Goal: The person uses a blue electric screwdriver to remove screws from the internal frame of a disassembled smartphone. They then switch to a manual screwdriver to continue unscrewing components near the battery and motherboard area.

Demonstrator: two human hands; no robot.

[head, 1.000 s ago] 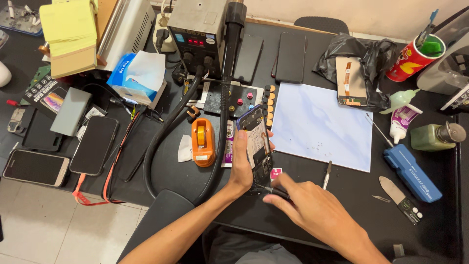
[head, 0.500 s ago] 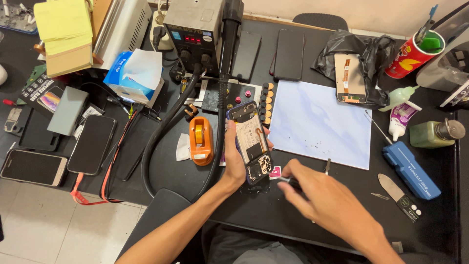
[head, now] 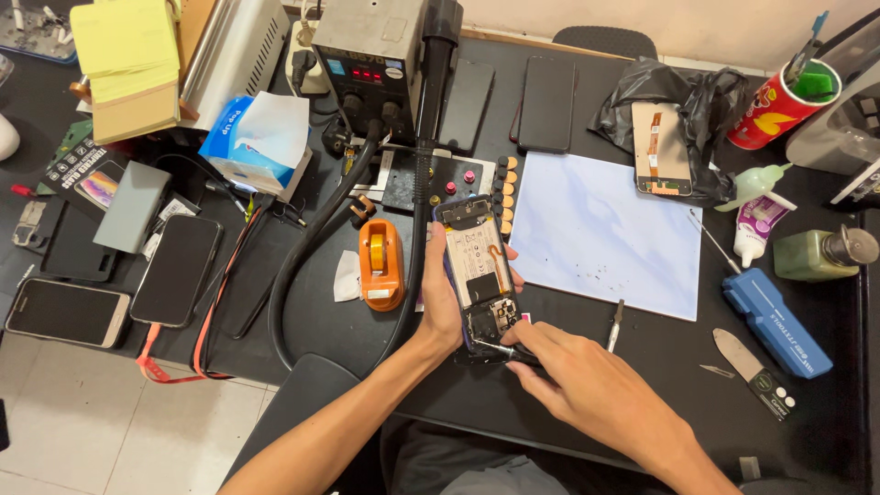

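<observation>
An opened smartphone [head: 478, 275] with its back off lies lengthwise on the black desk, its circuit boards showing. My left hand [head: 442, 298] grips it along its left side, fingers wrapped under to the right edge. My right hand [head: 577, 390] pinches a thin metal tool [head: 492, 347] whose tip rests on the phone's lower end. A light blue work mat [head: 605, 234] with tiny screws on it lies just right of the phone.
An orange tape dispenser [head: 380, 261] sits left of the phone, with black hoses [head: 316, 247] from a hot-air station [head: 371, 60] behind. Several phones [head: 174, 270] lie at left. A blue case [head: 775, 321], glue tube [head: 756, 225], green bottle [head: 816, 252] and red cup [head: 779, 101] stand at right.
The phone has gone from tilted up in my left hand to lying flatter on the desk. My right hand moved left and brought the tool onto its lower end.
</observation>
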